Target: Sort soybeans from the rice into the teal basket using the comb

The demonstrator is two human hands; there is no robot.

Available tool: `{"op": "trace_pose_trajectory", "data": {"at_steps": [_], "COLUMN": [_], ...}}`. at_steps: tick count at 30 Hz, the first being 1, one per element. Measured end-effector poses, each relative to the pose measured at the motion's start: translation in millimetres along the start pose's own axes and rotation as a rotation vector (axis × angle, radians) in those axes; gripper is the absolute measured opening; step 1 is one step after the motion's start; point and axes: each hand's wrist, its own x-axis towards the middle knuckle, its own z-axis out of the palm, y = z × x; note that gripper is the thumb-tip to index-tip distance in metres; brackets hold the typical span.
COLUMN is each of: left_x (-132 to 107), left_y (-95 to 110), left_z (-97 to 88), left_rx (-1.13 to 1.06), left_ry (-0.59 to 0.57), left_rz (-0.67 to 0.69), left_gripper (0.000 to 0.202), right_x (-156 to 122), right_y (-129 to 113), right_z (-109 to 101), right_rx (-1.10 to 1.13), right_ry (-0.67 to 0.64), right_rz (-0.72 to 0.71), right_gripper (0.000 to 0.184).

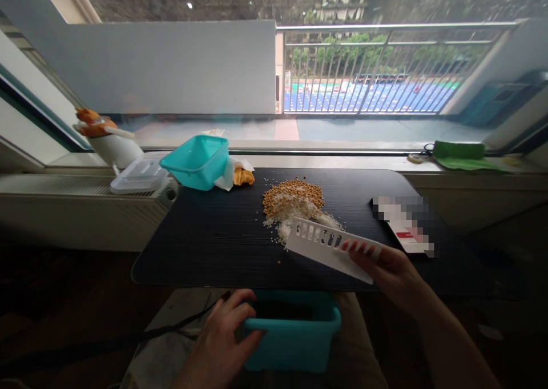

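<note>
My right hand (381, 263) grips a flat white plastic strip (325, 255) with a row of slots along its upper side. The strip's far end touches the near edge of a pile of white rice (295, 212), which lies mixed with a heap of yellow soybeans (295, 193) on the dark table (214, 235). My left hand (233, 332) is closed over the left rim of a teal plastic bin (295, 343), held below the table's front edge. The inside of this bin is dark, so its contents cannot be made out.
A second teal bin (197, 163) stands at the back left beside a crumpled orange and white wrapper (243, 175). A clear plastic lid (139, 175) rests on the radiator. At the right lies a partly blurred booklet or box (405, 226); a green cloth (462, 155) is on the sill.
</note>
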Motion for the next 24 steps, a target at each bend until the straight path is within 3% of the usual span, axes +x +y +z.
{"op": "trace_pose_trajectory", "data": {"at_steps": [3,6,10,15,18,24], "left_x": [0.1,0.2,0.3,1.0,2.1,4.3], "left_y": [1.2,1.4,-1.4,-3.1,-0.6,3.9], "left_z": [-0.9,-1.8,-2.1,-2.0,-2.3,-2.5], "left_rx": [-0.012,-0.008,0.014,0.053,0.066,0.08], "left_ry": [-0.005,0.007,0.064,0.075,0.052,0.008], "left_rz": [-0.008,0.008,0.073,0.072,0.053,0.057], "left_gripper": [0.006,0.007,0.009,0.007,0.006,0.005], "right_x": [0.1,-4.3,-14.6,-18.0,-12.7,2.0], "right_y": [-1.9,-5.3,-11.8,-14.3,-11.3,-0.7], "right_z": [9.0,16.1,12.5,7.7,12.1,2.7], "right_rx": [-0.018,0.001,-0.006,-0.083,-0.144,-0.072], "right_ry": [-0.061,-0.202,-0.334,-0.087,-0.009,0.213], "right_rz": [-0.017,-0.003,0.032,-0.03,-0.088,-0.024], "right_gripper": [0.035,0.034,0.03,0.031,0.032,0.043]}}
